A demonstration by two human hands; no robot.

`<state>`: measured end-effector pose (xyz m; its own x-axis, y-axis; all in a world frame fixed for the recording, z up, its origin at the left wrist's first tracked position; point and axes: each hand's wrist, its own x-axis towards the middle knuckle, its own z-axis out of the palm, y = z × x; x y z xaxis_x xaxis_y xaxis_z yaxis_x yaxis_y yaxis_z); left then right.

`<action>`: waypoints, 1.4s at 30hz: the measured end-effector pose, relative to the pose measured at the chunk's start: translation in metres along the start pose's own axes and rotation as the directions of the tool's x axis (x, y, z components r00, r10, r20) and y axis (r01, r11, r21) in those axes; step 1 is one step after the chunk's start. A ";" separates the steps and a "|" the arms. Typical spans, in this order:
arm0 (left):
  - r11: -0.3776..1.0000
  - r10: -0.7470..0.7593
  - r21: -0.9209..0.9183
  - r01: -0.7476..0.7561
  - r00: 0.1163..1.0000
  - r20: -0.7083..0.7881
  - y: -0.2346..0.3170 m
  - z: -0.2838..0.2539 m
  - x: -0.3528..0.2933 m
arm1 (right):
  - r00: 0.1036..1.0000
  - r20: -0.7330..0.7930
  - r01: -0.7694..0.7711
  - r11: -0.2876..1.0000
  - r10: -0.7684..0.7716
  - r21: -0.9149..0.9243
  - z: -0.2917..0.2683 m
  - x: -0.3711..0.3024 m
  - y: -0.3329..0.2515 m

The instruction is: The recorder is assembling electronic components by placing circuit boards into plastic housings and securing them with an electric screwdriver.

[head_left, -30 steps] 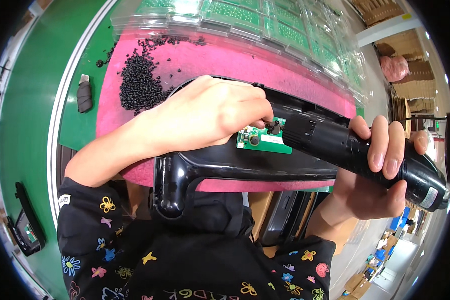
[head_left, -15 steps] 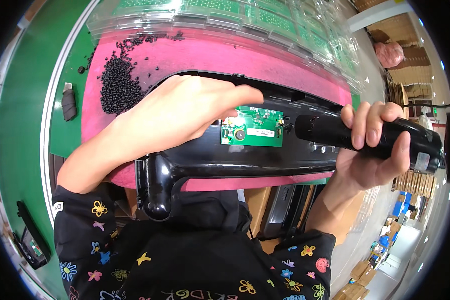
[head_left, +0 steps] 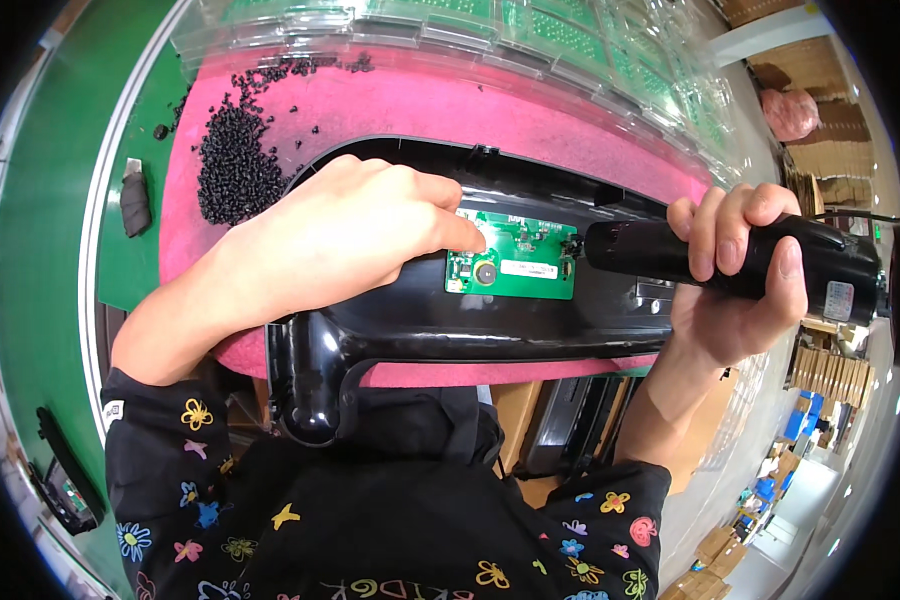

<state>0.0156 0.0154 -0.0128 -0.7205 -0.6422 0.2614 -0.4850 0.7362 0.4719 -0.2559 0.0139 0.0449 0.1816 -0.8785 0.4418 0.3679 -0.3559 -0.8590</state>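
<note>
A green circuit board with a round component and a white label lies inside a black plastic housing. My right hand is wrapped round a black electric screwdriver, held nearly level, its tip at the board's right edge. At the board's upper left corner are the fingertips of my left hand. Its fingers are curled together; what they hold, if anything, is hidden. Left of that hand, a heap of small black screws is spread over the pink mat.
Stacked clear plastic trays with green boards stand along the mat's far side. A dark wrapped tool lies on the green surface at left. Below the table edge are black housings in a carton. Another housing lies far left.
The screwdriver has shifted slightly left, bringing its tip to the board's right edge. My left fingers, stretched over the board before, have drawn back left and curled down at its corner.
</note>
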 end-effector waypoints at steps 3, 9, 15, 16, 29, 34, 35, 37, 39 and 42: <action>0.999 -0.050 -0.005 0.050 0.998 0.035 0.004 -0.004 0.000 | 0.991 0.125 -0.040 0.999 0.040 0.000 -0.002 0.009 0.000; 0.998 -0.054 -0.012 0.054 0.998 0.018 0.006 -0.002 0.003 | 0.971 0.200 -0.120 0.990 0.134 -0.077 0.001 0.014 -0.003; 0.998 -0.052 -0.046 0.052 0.999 -0.003 0.003 0.001 0.001 | 0.977 0.209 -0.036 0.999 0.043 -0.039 0.006 0.013 0.006; 0.998 -0.045 -0.046 0.045 0.999 -0.001 0.003 0.000 0.002 | 0.979 0.201 -0.019 0.998 0.030 -0.058 0.007 0.013 0.007; 0.999 0.003 -0.047 -0.003 1.000 0.012 0.005 -0.001 0.005 | 0.995 0.090 0.030 0.992 -0.042 0.125 0.034 -0.001 -0.022; 0.914 0.152 -0.321 -0.247 0.944 -0.292 0.002 -0.001 0.011 | 0.992 0.036 0.104 0.931 -0.124 0.349 0.059 -0.004 -0.025; 0.871 0.144 -0.416 -0.262 0.945 -0.294 0.004 -0.003 0.012 | 0.991 0.037 0.105 0.931 -0.126 0.349 0.060 -0.004 -0.026; 0.859 0.118 -0.446 -0.250 0.946 -0.303 0.006 -0.006 0.011 | 0.989 0.069 0.101 0.941 -0.130 0.323 0.062 -0.002 -0.028; 0.825 0.056 -0.535 -0.183 0.968 -0.244 0.008 -0.009 0.010 | 0.990 0.035 0.123 0.943 -0.140 0.309 0.064 -0.001 -0.027; 0.779 0.040 -0.607 -0.155 0.979 -0.199 0.007 -0.009 0.009 | 0.975 0.100 0.155 0.933 -0.197 0.324 0.061 0.001 -0.023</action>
<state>0.0101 0.0128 0.0004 -0.6258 -0.6422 0.4426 0.0350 0.5437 0.8385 -0.2089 0.0410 0.0810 0.1965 -0.7549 0.6257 0.6667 -0.3651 -0.6498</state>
